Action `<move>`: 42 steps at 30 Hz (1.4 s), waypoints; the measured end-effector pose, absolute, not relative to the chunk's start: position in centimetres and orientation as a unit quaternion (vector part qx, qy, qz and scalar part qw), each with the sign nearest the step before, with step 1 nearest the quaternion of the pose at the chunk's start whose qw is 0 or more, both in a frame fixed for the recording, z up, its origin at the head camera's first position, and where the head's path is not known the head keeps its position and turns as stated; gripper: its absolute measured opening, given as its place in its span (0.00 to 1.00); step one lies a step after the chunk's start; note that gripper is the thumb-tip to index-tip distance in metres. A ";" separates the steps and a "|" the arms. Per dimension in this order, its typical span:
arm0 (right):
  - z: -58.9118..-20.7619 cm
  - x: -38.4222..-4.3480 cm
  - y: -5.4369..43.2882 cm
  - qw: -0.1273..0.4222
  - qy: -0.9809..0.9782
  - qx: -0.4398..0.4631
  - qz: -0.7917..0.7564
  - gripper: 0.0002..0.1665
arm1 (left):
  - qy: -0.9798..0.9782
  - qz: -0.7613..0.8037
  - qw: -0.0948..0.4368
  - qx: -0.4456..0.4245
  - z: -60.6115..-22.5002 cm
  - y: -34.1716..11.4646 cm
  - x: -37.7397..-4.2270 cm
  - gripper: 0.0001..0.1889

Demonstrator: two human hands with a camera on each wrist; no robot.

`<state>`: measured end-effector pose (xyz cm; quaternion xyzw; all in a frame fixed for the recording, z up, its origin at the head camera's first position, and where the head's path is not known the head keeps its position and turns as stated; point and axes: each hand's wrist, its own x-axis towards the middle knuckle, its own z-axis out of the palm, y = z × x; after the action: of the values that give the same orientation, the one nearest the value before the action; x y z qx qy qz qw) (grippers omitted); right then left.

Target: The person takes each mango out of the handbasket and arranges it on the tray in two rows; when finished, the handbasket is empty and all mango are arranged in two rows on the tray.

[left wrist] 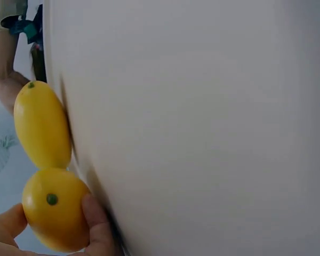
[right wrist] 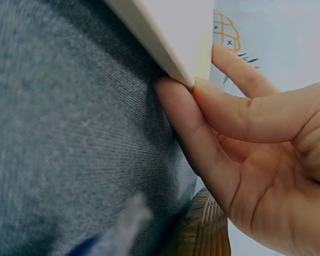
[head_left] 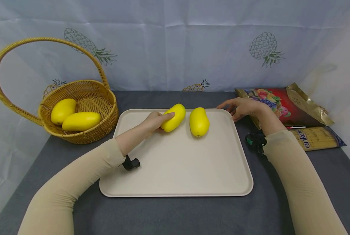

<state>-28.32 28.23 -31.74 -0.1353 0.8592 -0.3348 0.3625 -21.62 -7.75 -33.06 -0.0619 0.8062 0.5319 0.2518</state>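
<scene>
1. Left hand (head_left: 155,122) is gripping a smooth, glossy yellow mango-shaped fruit (head_left: 175,118) at upper centre of the head view, digits on either side, over the far part of a big beige rectangular tray with rounded corners (head_left: 186,163)
2. Right hand (head_left: 245,107) is pinching the tray's upper-right corner, and the right wrist view is showing that nicely
3. A plump yellow second fruit (head_left: 199,122) is lying on the tray just right of the held one, and two more yellow fruits (head_left: 82,121) are sitting in a golden woven basket with a tall hoop handle (head_left: 88,135), upper left
4. Handling-wise, I'm guessing the held fruit is light, firm and not fragile, but that shiny skin is looking kinda slippery, so I'd be grabbing it round the fat middle; tray's looking stiff, so I'd be using the rim
5. The hand is hiding part of the fruit's underside, so I'm not seeing whether it's touching the tray; the left wrist view is cropping the hand at lower left, and a blurry pale-and-blue shape (right wrist: 129,226) at the bottom of the right wrist view is beating me
</scene>
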 end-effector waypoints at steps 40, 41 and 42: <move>-31.7 -28.2 28.2 0.361 0.857 -0.130 -0.343 0.44 | 0.839 0.467 0.280 -0.014 -32.5 -7.2 -20.9 0.24; -31.7 -28.2 28.2 0.361 0.858 -0.128 -0.343 0.44 | 0.840 0.464 0.281 -0.013 -32.4 -7.2 -20.9 0.24; -31.7 -28.2 28.2 0.361 0.858 -0.129 -0.342 0.44 | 0.844 0.458 0.279 -0.010 -32.3 -7.3 -20.9 0.25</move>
<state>-28.17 28.20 -31.67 -0.1288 0.8580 -0.3424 0.3605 -20.91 -7.34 -32.25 -0.0101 0.8438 0.4582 0.2793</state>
